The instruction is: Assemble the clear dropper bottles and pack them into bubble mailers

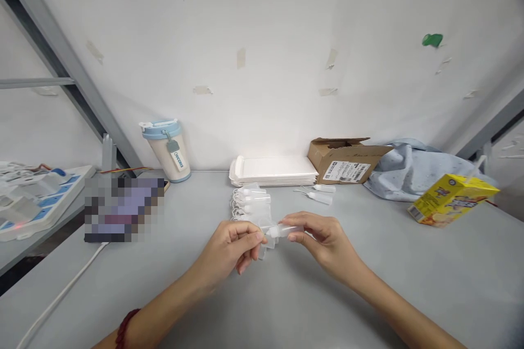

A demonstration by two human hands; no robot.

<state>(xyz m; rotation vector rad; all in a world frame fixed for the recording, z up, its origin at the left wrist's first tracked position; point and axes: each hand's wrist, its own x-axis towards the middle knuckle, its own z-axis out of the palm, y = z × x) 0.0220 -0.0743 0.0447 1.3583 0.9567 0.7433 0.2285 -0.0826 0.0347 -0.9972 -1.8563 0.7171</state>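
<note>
My right hand holds a small translucent plastic bottle on its side, thumb below and fingers above. The bottle's narrow end points left. At that end my left hand is closed in a pinch on the tip; the fingertips hide the detail there. Just beyond my hands lies a row of similar small bottles with white loops on their left ends. Some of them are partly covered by my hands. Two more loose bottles with thin tails lie farther right.
A stack of white padded mailers and an open cardboard box stand against the wall. Farther right are a blue cloth and a yellow drink carton. Leftward are a tumbler, a blurred phone with its cable and a power strip.
</note>
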